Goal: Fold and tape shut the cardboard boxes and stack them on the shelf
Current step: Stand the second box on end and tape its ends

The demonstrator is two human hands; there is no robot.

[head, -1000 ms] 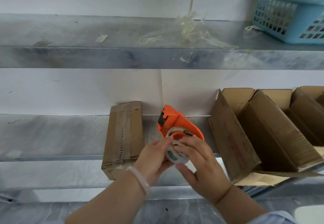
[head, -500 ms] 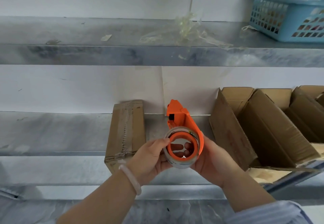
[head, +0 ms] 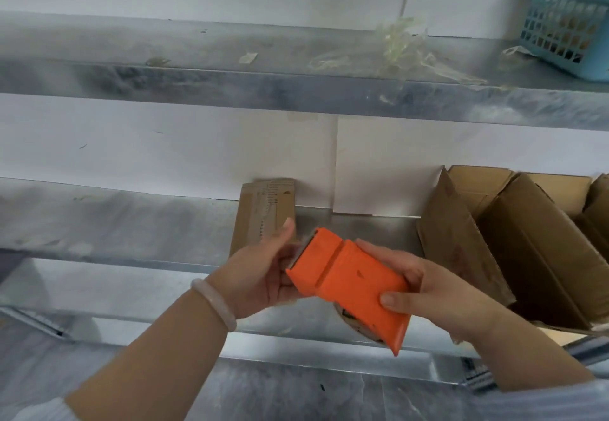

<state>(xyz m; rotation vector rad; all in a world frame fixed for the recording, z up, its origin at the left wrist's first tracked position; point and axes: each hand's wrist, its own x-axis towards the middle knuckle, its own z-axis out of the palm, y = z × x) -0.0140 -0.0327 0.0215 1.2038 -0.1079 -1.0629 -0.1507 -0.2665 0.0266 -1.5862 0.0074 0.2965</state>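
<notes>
An orange tape dispenser (head: 349, 284) is held in front of the middle shelf (head: 115, 226), its flat orange back turned up toward me. My right hand (head: 428, 292) grips its rear end, thumb on top and fingers underneath. My left hand (head: 263, 272) holds the blade end, fingers curled behind it. The tape roll is mostly hidden beneath the dispenser. A taped, closed cardboard box (head: 267, 213) stands on the shelf just behind my left hand. Open cardboard boxes (head: 507, 242) lean together at the right of the same shelf.
The upper metal shelf (head: 230, 81) carries crumpled clear tape scraps (head: 402, 48) and a blue plastic basket (head: 566, 28) at its far right. A white wall backs both shelves. A grey stone-like surface (head: 296, 394) lies below the shelf.
The dispenser has been tipped over from standing with the roll facing me to lying with its orange back up. My view has shifted left, so the shelf contents sit further right.
</notes>
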